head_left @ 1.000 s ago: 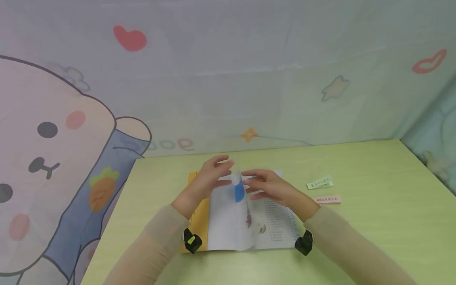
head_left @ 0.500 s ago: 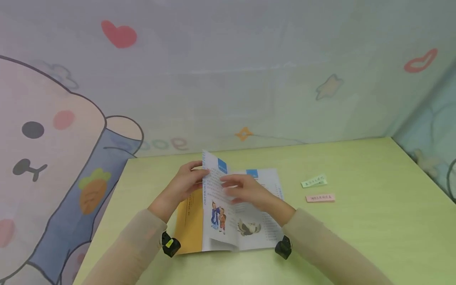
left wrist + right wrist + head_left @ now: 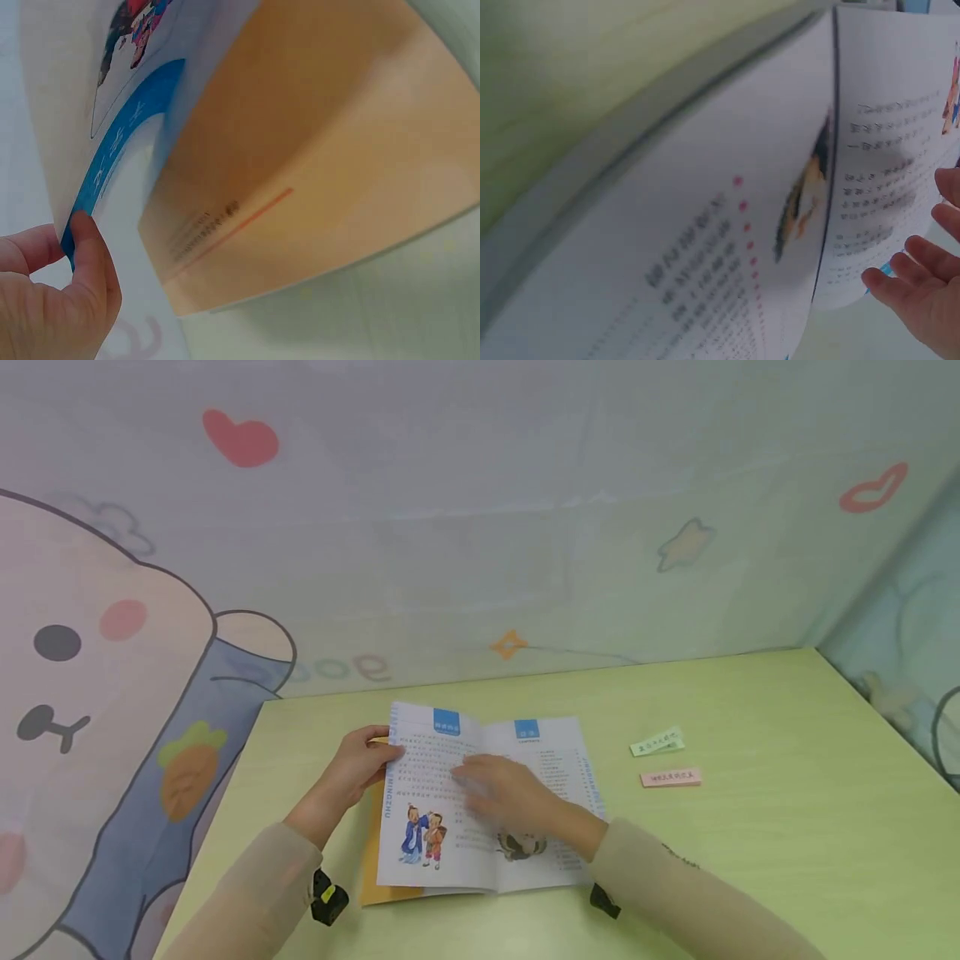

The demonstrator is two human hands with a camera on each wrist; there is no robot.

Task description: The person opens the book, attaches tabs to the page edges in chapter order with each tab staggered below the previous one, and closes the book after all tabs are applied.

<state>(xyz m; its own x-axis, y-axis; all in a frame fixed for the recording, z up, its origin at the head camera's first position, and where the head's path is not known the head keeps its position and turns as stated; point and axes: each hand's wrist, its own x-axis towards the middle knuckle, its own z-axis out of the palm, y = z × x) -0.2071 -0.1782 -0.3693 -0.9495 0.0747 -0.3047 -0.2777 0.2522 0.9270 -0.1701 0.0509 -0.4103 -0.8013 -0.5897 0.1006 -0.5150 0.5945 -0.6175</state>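
Observation:
An open booklet [image 3: 555, 743] lies on the table, with printed text, blue headings and coloured drawings. My left hand [image 3: 348, 777] pinches the outer edge of its raised left page [image 3: 420, 760] between thumb and fingers. The left wrist view shows that page bent, its blue printed band [image 3: 120, 135] running to the fingertips. Beneath it an orange cover [image 3: 337, 172] lies spread. My right hand [image 3: 510, 789] is over the middle of the booklet, blurred, covering part of the text. In the right wrist view its fingers [image 3: 930, 255] are extended and loosely spread beside the left page.
Right of the booklet lie a green paper slip [image 3: 657, 742] and a pink paper slip [image 3: 671, 777], both with handwriting. A printed cloth [image 3: 480, 527] hangs behind the light green table [image 3: 787, 793]. Black wrist cameras [image 3: 328, 900] sit close to the booklet's lower corners.
The left page has swung over to the left and come down flatter, with my left hand following its edge left and lower. My right hand has moved down over the pages.

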